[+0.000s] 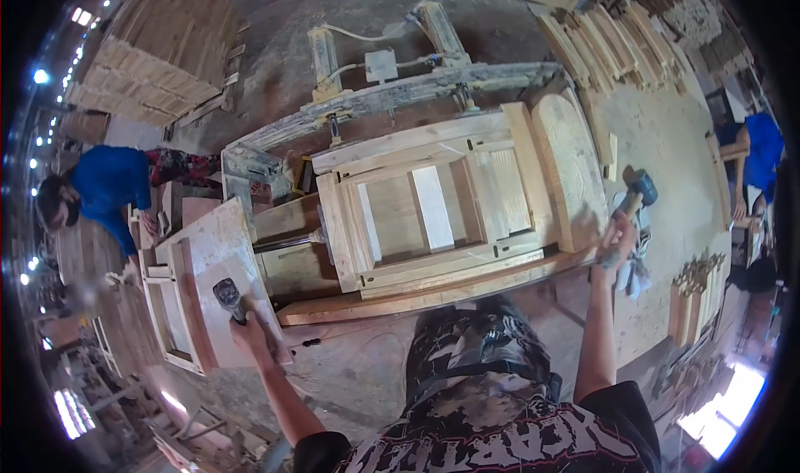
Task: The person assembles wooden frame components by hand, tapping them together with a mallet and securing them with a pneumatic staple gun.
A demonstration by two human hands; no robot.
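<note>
My left hand (248, 338) is closed around the handle of a hand tool with a blunt black head (226, 290), over a pale board (218, 256) on the left. On the right, my right hand (617, 241) grips a mallet (643, 186) with a dark head and a short handle. Between my hands a wooden frame with panels (432, 208) lies flat inside a clamping press (508, 75). A long wooden rail (417, 294) runs along its near side, and a round-ended board (567, 169) stands at its right end.
A co-worker in blue (112, 185) bends over a small wooden frame (171, 319) at left. Another person in blue (757, 156) is at far right. Wood is stacked at upper left (158, 44) and upper right (612, 48). Upright sticks (698, 298) stand at right, near a crumpled cloth (635, 275).
</note>
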